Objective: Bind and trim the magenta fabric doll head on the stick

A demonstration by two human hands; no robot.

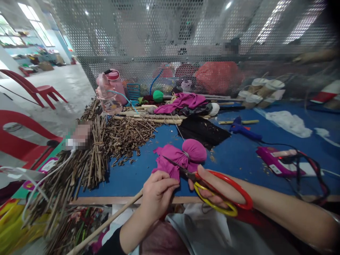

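My left hand (159, 189) pinches the edge of a magenta cloth (167, 159) near the table's front edge. The cloth is gathered into a round ball (195, 150) tied at its neck with thin grey cord. In my right hand (212, 187) is a pair of scissors (239, 193) with one red and one yellow handle. Their dark blades lie apart around the loose cloth, just left of the tied neck. A wooden stick (106, 226) runs from beside my left hand down to the lower left; whether the hand touches it is unclear.
Bundled dry twigs (98, 156) and crumbled brown bits (127, 138) cover the table's left side. Black cloth (203, 131) lies behind the ball. A blue glue gun (244, 129) and a magenta box with wires (278, 161) are right. A perforated metal screen (159, 35) stands behind.
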